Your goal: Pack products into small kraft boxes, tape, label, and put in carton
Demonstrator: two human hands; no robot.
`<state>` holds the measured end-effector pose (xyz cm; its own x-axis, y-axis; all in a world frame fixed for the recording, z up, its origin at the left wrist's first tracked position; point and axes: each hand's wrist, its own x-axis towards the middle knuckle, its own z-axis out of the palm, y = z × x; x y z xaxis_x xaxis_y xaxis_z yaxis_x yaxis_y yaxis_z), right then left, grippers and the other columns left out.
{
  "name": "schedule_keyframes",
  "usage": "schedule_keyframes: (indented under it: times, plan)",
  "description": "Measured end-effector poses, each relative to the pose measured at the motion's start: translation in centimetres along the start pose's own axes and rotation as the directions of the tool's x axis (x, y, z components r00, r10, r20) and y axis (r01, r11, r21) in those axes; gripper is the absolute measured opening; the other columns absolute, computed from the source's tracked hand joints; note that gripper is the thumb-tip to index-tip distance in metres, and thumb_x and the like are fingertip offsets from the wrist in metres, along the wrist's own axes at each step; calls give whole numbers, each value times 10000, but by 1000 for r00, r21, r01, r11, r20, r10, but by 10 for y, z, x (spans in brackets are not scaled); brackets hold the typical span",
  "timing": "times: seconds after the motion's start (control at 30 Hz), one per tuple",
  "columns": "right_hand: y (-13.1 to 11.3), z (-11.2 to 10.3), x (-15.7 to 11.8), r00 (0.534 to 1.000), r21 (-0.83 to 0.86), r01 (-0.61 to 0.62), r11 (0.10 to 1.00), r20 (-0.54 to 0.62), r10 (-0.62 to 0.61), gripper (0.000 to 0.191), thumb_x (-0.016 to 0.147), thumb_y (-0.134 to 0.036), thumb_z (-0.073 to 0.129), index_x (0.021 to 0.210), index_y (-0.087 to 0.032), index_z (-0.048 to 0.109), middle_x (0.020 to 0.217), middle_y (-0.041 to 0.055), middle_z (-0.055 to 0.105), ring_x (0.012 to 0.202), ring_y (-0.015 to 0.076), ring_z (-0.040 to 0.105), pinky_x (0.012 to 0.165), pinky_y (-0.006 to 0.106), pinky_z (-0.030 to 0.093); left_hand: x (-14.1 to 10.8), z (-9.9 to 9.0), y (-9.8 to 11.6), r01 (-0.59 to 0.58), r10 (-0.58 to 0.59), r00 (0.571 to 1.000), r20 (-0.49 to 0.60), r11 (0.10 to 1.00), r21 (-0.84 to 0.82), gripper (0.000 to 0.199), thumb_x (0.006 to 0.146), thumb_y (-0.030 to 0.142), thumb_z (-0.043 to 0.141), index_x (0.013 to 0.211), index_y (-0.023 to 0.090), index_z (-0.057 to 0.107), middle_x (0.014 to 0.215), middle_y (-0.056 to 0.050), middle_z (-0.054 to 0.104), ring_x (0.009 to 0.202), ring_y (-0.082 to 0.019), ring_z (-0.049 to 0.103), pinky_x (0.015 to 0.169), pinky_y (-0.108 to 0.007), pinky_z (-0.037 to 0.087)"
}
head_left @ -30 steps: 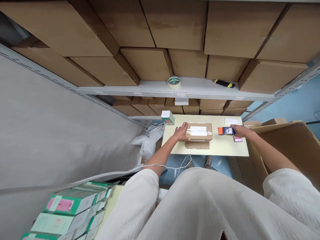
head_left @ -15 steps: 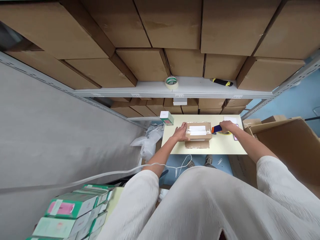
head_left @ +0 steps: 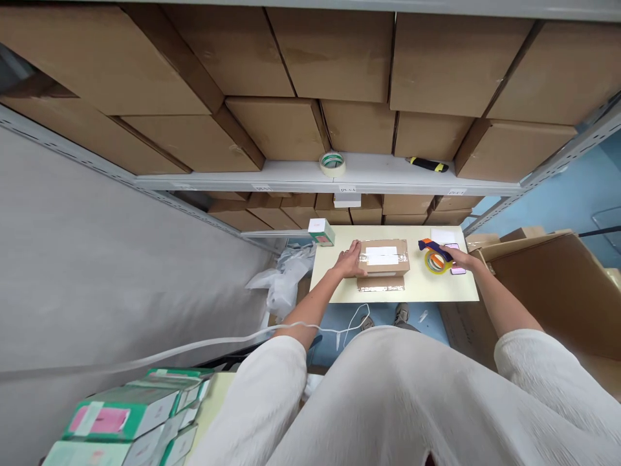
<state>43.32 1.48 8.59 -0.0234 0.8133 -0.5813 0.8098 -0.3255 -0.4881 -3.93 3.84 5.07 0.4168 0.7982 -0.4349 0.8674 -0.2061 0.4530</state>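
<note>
Just the one view here, the head cam. Your left hand is spread wide over the left end of the brown rectangular cardboard carton, more bracing it than wrapped round it. The carton sits on the pale yellow tabletop, with a white label and shiny clear tape on top. Your right hand is closed round the blue-and-orange tape dispenser with its yellow-rimmed roll, off to the carton's right and not touching it, right by the pink-screened phone.

My guess is the carton's fairly stiff, prob light to medium, but tbh I can't tell what's inside. Corners should take a firm push; the middle of the top might give a bit, and the taped bits could be slippery. I'd hold it low on both short ends, thumbs off the label. Dispenser's likely light but roll-heavy, so take it by the blue body, clear of the orange end, which may hide a toothed cutter.
</note>
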Motion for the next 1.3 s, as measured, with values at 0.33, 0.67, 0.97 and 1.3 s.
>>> schedule_keyframes:
  times: [0.33,0.67,0.97,1.3]
  plan:
    - [2,70,-9,989,-349,-107,931,-137,63,430,1039,-452,500,1379,-199,573,1309,169,728,1174,340,688,926,398,525,5,4,-4,-8,8,1000,-19,1000,-3,1512,616,667,885,1756,312,-44,1859,-102,-17,1596,-430,398,1296,-456,342]
    - [3,125,1,976,-467,-186,865,-189,109,412,1066,-380,447,1417,-180,532,1297,215,675,1182,333,676,911,398,531,4,5,-3,-11,11,1000,-16,1000,0,1531,609,650,891,1764,236,-25,1853,-136,-15,1612,-448,363,1291,-449,350]
    - [-20,126,-12,924,-455,-213,865,-381,28,466,1106,-442,334,1440,-178,524,1388,228,625,1286,357,596,983,409,498,0,7,-5,-29,29,1000,-7,998,-60,1521,618,638,872,1762,229,-43,1852,-133,-77,1632,-438,326,1297,-442,345]
    - [-175,129,14,930,-282,-111,953,-367,0,975,953,-768,576,1694,-203,290,1564,222,478,1412,417,472,1129,534,409,28,18,38,274,-312,917,-249,946,-175,898,941,731,599,1632,211,356,1710,-219,342,1474,-482,466,1136,-551,460]
